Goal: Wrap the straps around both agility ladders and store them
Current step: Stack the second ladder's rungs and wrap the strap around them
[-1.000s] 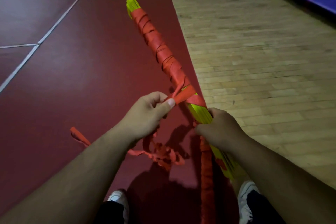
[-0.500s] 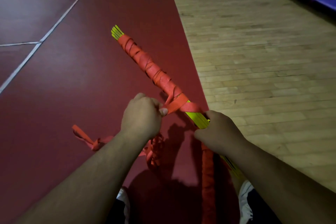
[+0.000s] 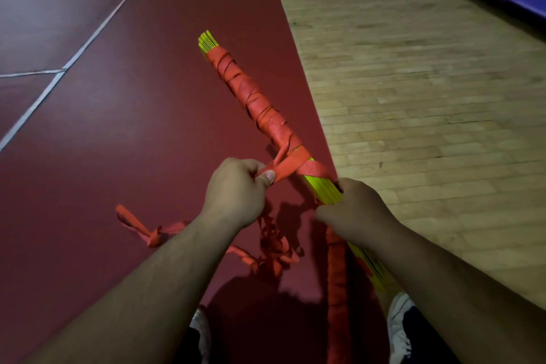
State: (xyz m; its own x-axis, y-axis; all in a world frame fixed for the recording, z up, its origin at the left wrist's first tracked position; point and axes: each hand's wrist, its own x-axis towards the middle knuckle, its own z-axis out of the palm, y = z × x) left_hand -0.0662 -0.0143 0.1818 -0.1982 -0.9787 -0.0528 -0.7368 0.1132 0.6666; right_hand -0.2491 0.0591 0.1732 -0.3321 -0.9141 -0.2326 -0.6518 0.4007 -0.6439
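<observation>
The left hand (image 3: 236, 189) is fisted, its thumb and curled fingers pinching the orange strap (image 3: 283, 170) taut just beside the ladder bundle (image 3: 257, 97). The right hand (image 3: 354, 210), knuckles up, curls round the bundle's bare yellow rungs. Beyond both hands the bundle angles away, wrapped. Slack strap lies below the left wrist on the red floor (image 3: 118, 142).

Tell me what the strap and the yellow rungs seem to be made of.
Strap: probably woven fabric webbing, matte orange; it folds, creases and twists limply. Rungs: probably thin plastic slats, bright yellow; they run straight and fan apart at the far end.
</observation>
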